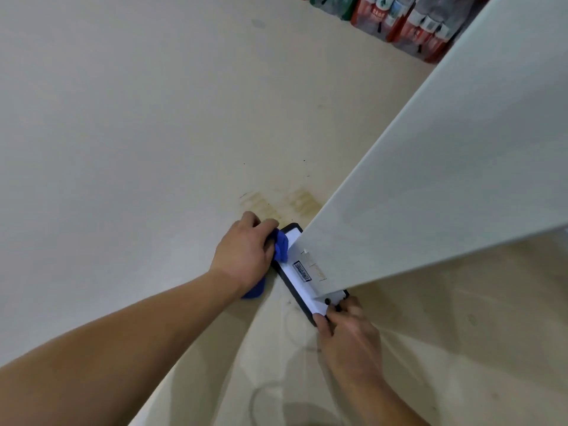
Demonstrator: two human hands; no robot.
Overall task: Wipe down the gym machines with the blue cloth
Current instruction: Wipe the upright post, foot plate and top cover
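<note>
My left hand (244,252) is closed around the blue cloth (281,247) and presses it against the left side of a machine's foot plate (296,279), a white plate with a black rim lying on the floor. A second bit of the cloth sticks out under my wrist. My right hand (347,329) grips the near end of the foot plate with its fingertips. A wide white panel of the machine (445,167) rises from the plate toward the upper right and hides the plate's right side. A small barcode label sits on the plate.
The pale floor (138,133) spreads all around, with yellowish stains (276,204) just beyond the plate. Red, green and grey packaged items (408,23) are stacked at the top right, behind the panel.
</note>
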